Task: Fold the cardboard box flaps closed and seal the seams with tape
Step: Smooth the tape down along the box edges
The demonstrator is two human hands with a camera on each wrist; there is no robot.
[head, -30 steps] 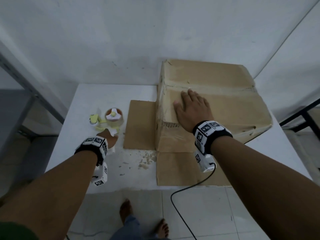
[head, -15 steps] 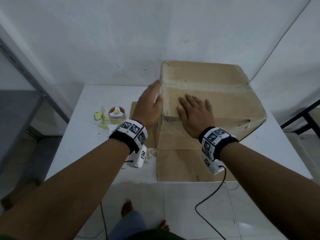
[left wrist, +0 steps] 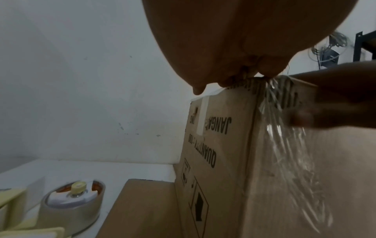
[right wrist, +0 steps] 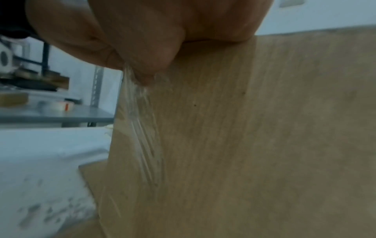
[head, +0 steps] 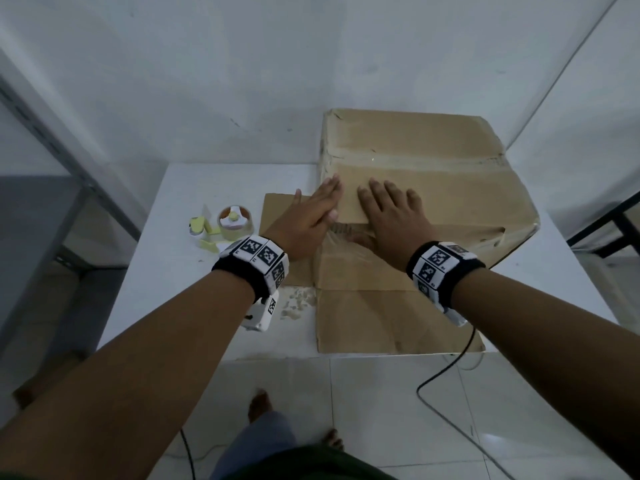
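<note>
The brown cardboard box (head: pixel 433 188) stands on the white table (head: pixel 166 271) with its top flaps down and a taped seam across the top. Both palms lie flat on its near left top corner: my left hand (head: pixel 311 216) at the left edge, my right hand (head: pixel 391 216) beside it. A wrinkled strip of clear tape (left wrist: pixel 289 153) runs from the top edge down the front face. My right thumb (right wrist: pixel 142 64) presses on the clear tape (right wrist: pixel 142 128) just below that edge. The tape roll (head: pixel 235 221) stands on the table to the left.
Flat cardboard sheets (head: pixel 381 320) lie under and in front of the box, one reaching the table's near edge. Yellow scraps (head: pixel 201 233) sit beside the roll. Torn bits (head: pixel 298 303) litter the table near my left wrist. A cable (head: pixel 446 368) hangs below the table.
My left hand left the tape roll, crossed to the box and now lies flat on its left corner. My right hand slid slightly back toward the near edge.
</note>
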